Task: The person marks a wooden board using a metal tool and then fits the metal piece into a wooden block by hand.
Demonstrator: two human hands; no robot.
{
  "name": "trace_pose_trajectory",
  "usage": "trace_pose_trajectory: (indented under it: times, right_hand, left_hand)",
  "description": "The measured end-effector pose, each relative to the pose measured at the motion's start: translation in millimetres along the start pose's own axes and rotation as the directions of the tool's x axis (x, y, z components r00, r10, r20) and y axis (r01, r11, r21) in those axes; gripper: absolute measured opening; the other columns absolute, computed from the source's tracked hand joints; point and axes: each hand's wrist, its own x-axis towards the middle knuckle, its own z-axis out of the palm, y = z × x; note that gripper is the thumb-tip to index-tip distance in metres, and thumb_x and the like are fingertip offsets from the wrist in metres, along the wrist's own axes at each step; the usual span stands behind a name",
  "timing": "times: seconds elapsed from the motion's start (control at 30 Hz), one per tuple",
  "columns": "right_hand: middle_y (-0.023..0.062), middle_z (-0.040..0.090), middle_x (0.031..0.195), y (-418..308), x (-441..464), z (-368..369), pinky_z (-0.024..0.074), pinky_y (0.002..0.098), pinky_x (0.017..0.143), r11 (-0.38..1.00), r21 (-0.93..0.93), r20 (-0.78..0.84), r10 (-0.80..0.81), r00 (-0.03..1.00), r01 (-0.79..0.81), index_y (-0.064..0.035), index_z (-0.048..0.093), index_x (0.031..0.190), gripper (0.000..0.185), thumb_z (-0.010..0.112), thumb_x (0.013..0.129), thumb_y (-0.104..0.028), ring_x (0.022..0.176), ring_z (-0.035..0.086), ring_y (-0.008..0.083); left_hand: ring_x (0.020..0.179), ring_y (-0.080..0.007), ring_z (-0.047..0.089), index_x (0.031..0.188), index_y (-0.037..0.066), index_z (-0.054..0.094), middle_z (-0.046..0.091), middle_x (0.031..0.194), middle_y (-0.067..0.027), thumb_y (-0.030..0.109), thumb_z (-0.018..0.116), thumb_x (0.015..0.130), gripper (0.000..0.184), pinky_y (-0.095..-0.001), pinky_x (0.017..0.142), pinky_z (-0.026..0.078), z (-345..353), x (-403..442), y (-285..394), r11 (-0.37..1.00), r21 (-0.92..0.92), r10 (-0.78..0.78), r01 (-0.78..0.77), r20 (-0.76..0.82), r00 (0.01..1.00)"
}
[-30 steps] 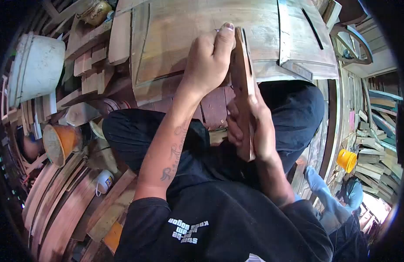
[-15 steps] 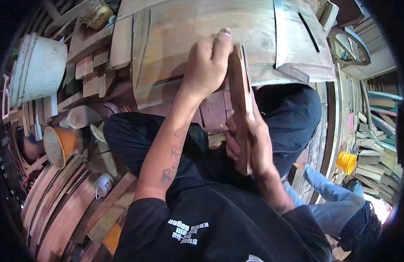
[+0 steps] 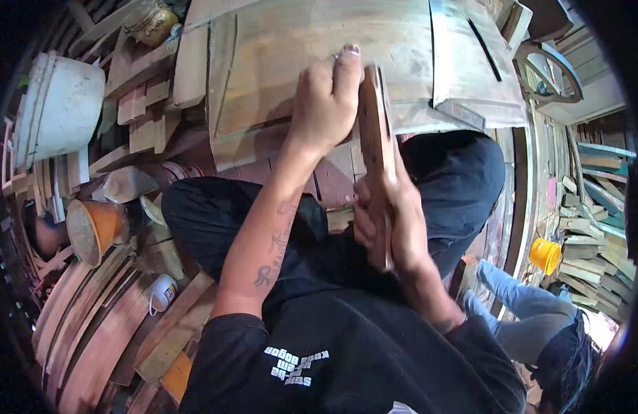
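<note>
A long narrow wooden piece (image 3: 376, 148) stands on edge between my arms, its far end beside my left hand. My right hand (image 3: 395, 214) is wrapped round its lower half. My left hand (image 3: 326, 100) is closed like a fist over the wooden panel (image 3: 277, 62), thumb on top; what it grips, if anything, is hidden inside the fingers. Across the right part of the panel lies a metal square (image 3: 462, 114), and a thin black strip (image 3: 486, 50) rests farther right.
At the left are a white bucket (image 3: 60, 107), an orange bucket (image 3: 98, 231), a small white cup (image 3: 162, 292) and curved boards (image 3: 102, 345). On the right stand a yellow bucket (image 3: 545, 255) and stacked wood (image 3: 588, 276). Another person (image 3: 540, 321) is at the lower right.
The wooden piece and my right hand have shifted towards my body since the oldest frame, and slightly left. My left hand stays closed and has moved slightly. The other person has moved.
</note>
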Motion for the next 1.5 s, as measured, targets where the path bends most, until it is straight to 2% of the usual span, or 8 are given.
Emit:
trace_pose_trajectory:
  times: [0.43, 0.5, 0.63, 0.73, 0.8, 0.97, 1.07, 1.5]
  right_hand:
    - [0.0043, 0.050, 0.087, 2.1, 15.4, -3.1, 0.0401, 0.0243, 0.042, 0.998, -0.014, 0.050, -0.057, 0.997, 0.057, -0.0142, 0.026, 0.165, 0.068, 0.049, 0.108, -0.044, 0.050, 0.045, 0.0098]
    - [0.0035, 0.049, 0.087, 0.2, 21.0, -2.3, 0.0399, 0.0244, 0.042, 0.997, -0.023, 0.062, -0.075, 0.995, 0.076, -0.0154, 0.024, 0.166, 0.070, 0.049, 0.107, -0.043, 0.050, 0.044, 0.0096]
    - [0.0036, 0.050, 0.089, 4.4, 2.5, -0.4, 0.0393, 0.0247, 0.041, 0.996, -0.045, 0.050, -0.076, 0.996, 0.078, -0.0149, 0.028, 0.164, 0.066, 0.048, 0.108, -0.044, 0.050, 0.044, 0.0093]
    - [0.0046, 0.050, 0.089, 1.9, 20.8, -4.0, 0.0397, 0.0249, 0.042, 0.994, -0.059, 0.022, -0.091, 0.996, 0.092, -0.0122, 0.036, 0.156, 0.057, 0.046, 0.109, -0.042, 0.050, 0.045, 0.0092]
    - [0.0049, 0.050, 0.089, -3.2, 18.1, 1.6, 0.0410, 0.0250, 0.043, 0.999, 0.020, 0.026, -0.034, 0.999, 0.034, -0.0110, 0.039, 0.151, 0.052, 0.045, 0.109, -0.041, 0.051, 0.046, 0.0093]
    - [0.0048, 0.050, 0.088, 3.0, 0.0, -6.4, 0.0409, 0.0255, 0.043, 0.997, -0.068, 0.021, -0.039, 0.999, 0.041, -0.0084, 0.042, 0.149, 0.052, 0.045, 0.109, -0.041, 0.051, 0.045, 0.0102]
    - [0.0046, 0.049, 0.087, -6.8, 34.7, -8.0, 0.0399, 0.0256, 0.042, 0.999, -0.006, 0.080, -0.031, 0.996, 0.032, -0.0184, 0.016, 0.170, 0.075, 0.048, 0.107, -0.042, 0.051, 0.045, 0.0096]
    - [-0.0008, 0.054, 0.081, 3.7, 8.8, -8.7, 0.0446, 0.0252, 0.053, 0.994, -0.030, 0.036, -0.104, 0.994, 0.105, -0.0125, 0.021, 0.170, 0.067, 0.049, 0.111, -0.028, 0.061, 0.051, 0.0064]
  left_hand:
    - [0.059, -0.0073, 0.030, 0.069, 0.009, 0.040, 0.035, 0.063, 0.0067, 0.032, 0.043, 0.115, 0.051, -0.0298, 0.055, 0.026, 0.5, -3.1, 2.4, 0.999, -0.044, -0.027, 0.027, 0.011, 1.000]
    - [0.055, -0.0261, 0.054, 0.073, -0.002, 0.056, 0.050, 0.060, -0.0174, 0.036, 0.046, 0.112, 0.055, -0.0446, 0.058, 0.043, -3.6, -1.4, 2.3, 0.999, 0.016, -0.047, 0.047, 0.012, 0.999]
    - [0.054, -0.0255, 0.053, 0.073, -0.002, 0.056, 0.049, 0.059, -0.0182, 0.036, 0.046, 0.112, 0.056, -0.0444, 0.057, 0.042, -6.4, 1.4, -0.1, 0.990, 0.139, -0.011, 0.001, 0.066, 0.998]
    - [0.054, -0.0258, 0.052, 0.072, -0.002, 0.055, 0.050, 0.059, -0.0177, 0.035, 0.046, 0.112, 0.056, -0.0443, 0.057, 0.042, 2.0, -7.0, 3.3, 0.997, 0.065, -0.033, 0.032, 0.021, 0.999]
    - [0.059, -0.0090, 0.030, 0.068, 0.008, 0.037, 0.032, 0.062, 0.0051, 0.035, 0.042, 0.115, 0.055, -0.0324, 0.055, 0.026, 3.6, -4.8, 6.0, 1.000, -0.013, -0.017, 0.017, -0.004, 1.000]
    - [0.059, -0.0078, 0.030, 0.069, 0.009, 0.038, 0.033, 0.065, 0.0056, 0.032, 0.041, 0.115, 0.052, -0.0305, 0.056, 0.026, 1.0, -3.6, -1.2, 0.999, 0.003, -0.042, 0.042, 0.010, 0.999]
    - [0.060, -0.0076, 0.030, 0.070, 0.009, 0.038, 0.035, 0.066, 0.0056, 0.032, 0.043, 0.115, 0.051, -0.0298, 0.055, 0.027, 1.2, -3.3, 1.6, 0.996, -0.070, -0.056, 0.057, 0.021, 0.998]
    - [0.057, -0.0049, 0.029, 0.070, 0.015, 0.039, 0.032, 0.066, 0.0081, 0.036, 0.041, 0.115, 0.049, -0.0290, 0.053, 0.019, 1.6, 0.1, 3.5, 0.964, -0.181, -0.204, 0.192, -0.046, 0.978]
